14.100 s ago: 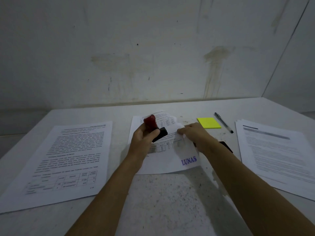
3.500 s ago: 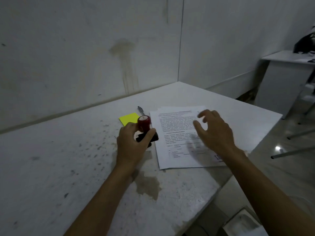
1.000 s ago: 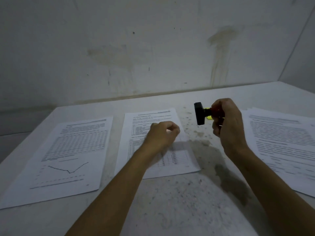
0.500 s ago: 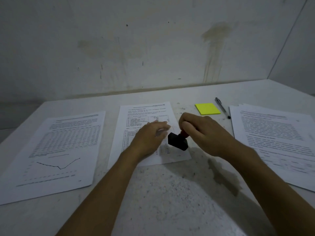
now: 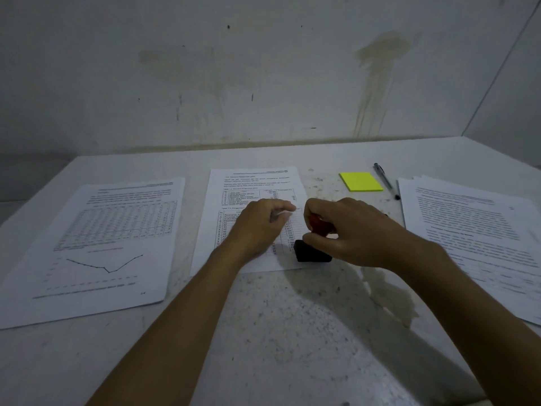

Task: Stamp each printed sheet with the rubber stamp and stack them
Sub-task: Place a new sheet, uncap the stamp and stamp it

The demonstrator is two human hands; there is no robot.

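A printed sheet with tables lies in the middle of the table. My right hand grips the red handle of the rubber stamp, whose black base sits on the sheet's lower right corner. My left hand rests flat on the sheet just left of the stamp, fingers together. A sheet with a grid and a line graph lies to the left. A stack of text sheets lies to the right.
A yellow sticky-note pad and a pen lie behind my right hand. The speckled table meets a stained wall at the back; a dark stain marks the table near my right forearm.
My right hand has brought the stamp from the air down onto the sheet's lower right corner. My left hand has stayed pressed on the sheet.
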